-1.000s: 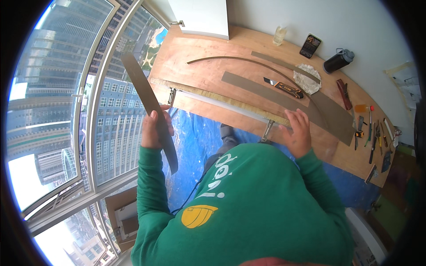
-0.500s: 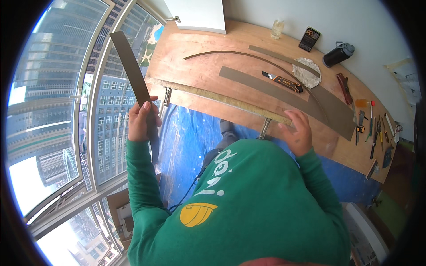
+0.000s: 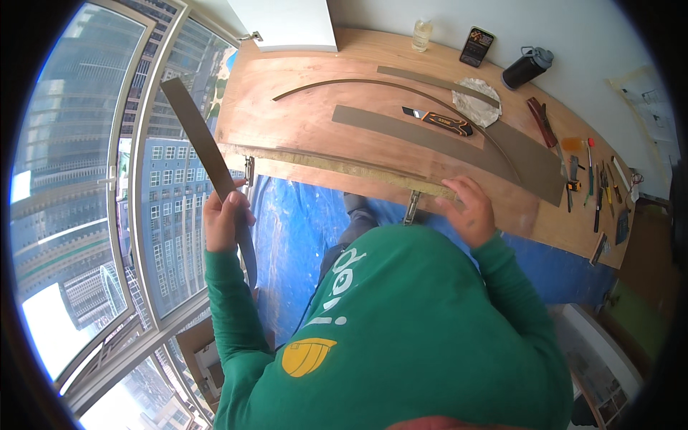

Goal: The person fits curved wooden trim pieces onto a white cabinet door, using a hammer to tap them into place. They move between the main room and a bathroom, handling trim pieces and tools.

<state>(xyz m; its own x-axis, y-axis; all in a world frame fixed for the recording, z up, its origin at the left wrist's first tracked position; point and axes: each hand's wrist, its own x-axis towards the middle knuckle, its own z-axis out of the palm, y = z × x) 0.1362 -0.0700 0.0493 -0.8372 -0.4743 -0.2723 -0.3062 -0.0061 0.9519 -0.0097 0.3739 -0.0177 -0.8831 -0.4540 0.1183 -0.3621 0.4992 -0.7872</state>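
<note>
My left hand is closed around a long brown laminate strip, which slants up in front of the window with its lower end hanging past my wrist. At the near table edge lies a narrow panel edge, yellowish and rough along its top, with a metal hinge near its left end and another hinge toward the right. My right hand rests its fingertips at the right end of that panel, fingers apart and holding nothing. Beyond it lie a utility knife and a wide brown strip.
A thin curved strip and a crumpled white cloth lie on the wooden table. Farther back stand a glass, a phone and a black bottle. Hand tools lie at right; a window is at left.
My left hand and the strip have shifted slightly down in the picture, still gripped. The table and its things appear farther left as the view turned. My right hand stays at the panel end.
</note>
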